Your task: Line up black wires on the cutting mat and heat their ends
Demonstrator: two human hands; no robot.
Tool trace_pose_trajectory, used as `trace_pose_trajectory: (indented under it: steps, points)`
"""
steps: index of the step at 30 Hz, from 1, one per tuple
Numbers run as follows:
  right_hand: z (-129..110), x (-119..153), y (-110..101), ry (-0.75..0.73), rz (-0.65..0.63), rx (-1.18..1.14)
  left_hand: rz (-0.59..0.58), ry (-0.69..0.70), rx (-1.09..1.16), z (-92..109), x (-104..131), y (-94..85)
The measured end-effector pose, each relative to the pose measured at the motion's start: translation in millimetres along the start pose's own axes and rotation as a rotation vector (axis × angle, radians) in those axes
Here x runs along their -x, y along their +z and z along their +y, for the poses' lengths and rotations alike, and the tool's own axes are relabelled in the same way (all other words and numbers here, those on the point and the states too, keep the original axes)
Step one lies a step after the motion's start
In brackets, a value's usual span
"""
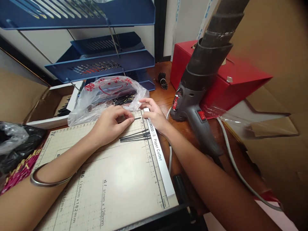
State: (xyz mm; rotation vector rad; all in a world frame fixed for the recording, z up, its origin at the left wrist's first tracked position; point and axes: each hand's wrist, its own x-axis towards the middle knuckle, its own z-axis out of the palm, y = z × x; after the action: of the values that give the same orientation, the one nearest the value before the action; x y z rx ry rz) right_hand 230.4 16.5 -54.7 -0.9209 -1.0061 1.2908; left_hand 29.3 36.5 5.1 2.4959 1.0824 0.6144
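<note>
My left hand [113,123] is over the upper part of the paper cutter board [125,179], its thumb and forefinger pinched at one end of a thin black strand [137,118]. At the strand's other end, by the top of the white ruler strip [158,150], is my right hand [154,115], thumb on the strip's edge and fingers spread apart. Several black strands [133,137] lie side by side on the board just below both hands, their right ends against the strip.
Behind the board, a clear plastic bag [108,86] holds more black strands. Blue trays [101,65] rise behind it. A heat gun [197,83] stands right of the cutter, before a red box [240,73]. A grey cable [231,160] runs along the right.
</note>
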Motion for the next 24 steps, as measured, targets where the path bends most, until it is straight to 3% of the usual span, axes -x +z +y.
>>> trace_pose_trajectory:
  steps: [24]
  points:
    - [-2.6,2.5,-4.5,-0.025,-0.095,0.021,-0.026,-0.027,-0.029,1.3,-0.9,-0.9]
